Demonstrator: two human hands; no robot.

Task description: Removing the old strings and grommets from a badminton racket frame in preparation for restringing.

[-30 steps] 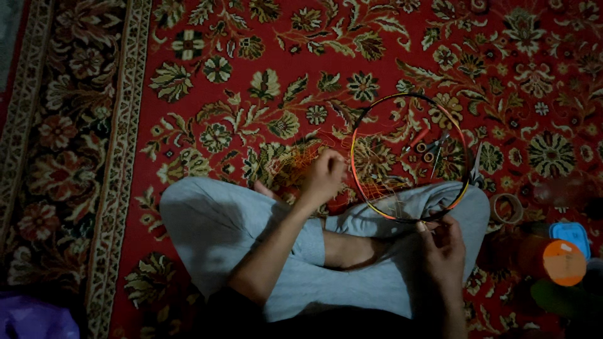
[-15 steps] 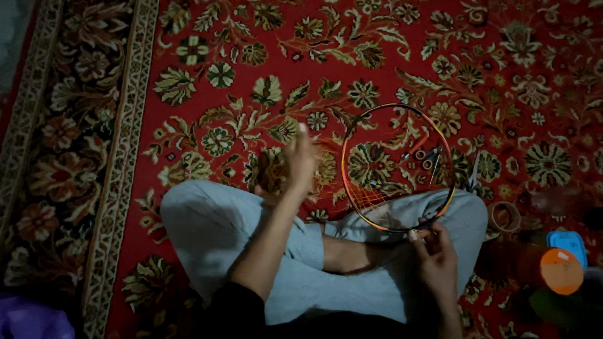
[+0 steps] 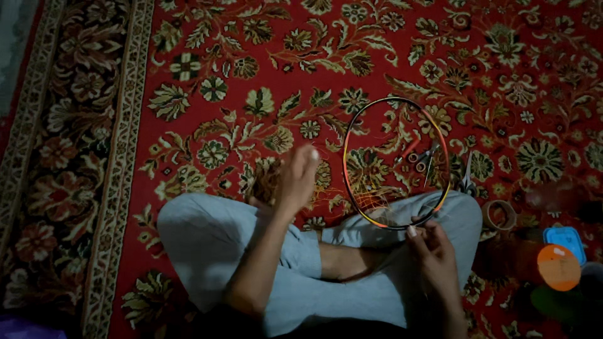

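Red floral carpet (image 3: pixel 251 56), dim light. Racket hoop (image 3: pixel 397 162) over crossed legs: light, stiff rim, partly strung. Right hand (image 3: pixel 433 251) pinches rim bottom; left hand (image 3: pixel 295 179) raised, fingers loosely open, grip on string cannot tell. Likely best held at rim.

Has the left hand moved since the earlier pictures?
Yes. The left hand has swung left, away from the racket hoop, which it touched a second ago.

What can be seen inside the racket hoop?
Inside the hoop: a few strings near the bottom, and through it the carpet with scissors. Carpet beneath the knee is hidden.
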